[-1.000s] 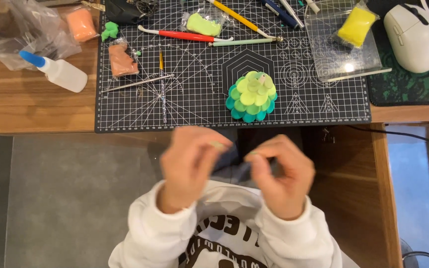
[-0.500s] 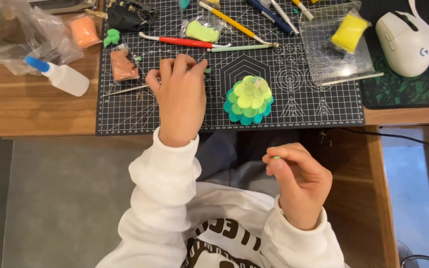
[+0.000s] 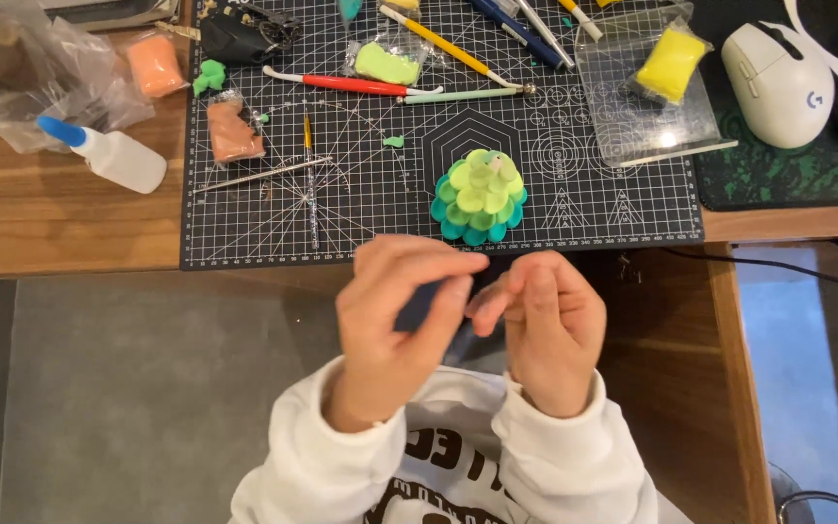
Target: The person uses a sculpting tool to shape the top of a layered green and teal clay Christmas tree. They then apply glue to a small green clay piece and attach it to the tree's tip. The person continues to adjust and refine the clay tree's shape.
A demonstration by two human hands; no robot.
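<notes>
I see the left hand and right hand together below the desk edge, fingertips pinched, contents too small to tell. The layered green clay flower sits on the cutting mat just above them, untouched.

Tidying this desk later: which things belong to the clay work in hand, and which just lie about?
In use: left hand and right hand, fingertips together before the desk edge; layered green clay piece; cutting mat; green clay bit.
Lying about: glue bottle; computer mouse; orange clay pack; yellow clay pack.
</notes>
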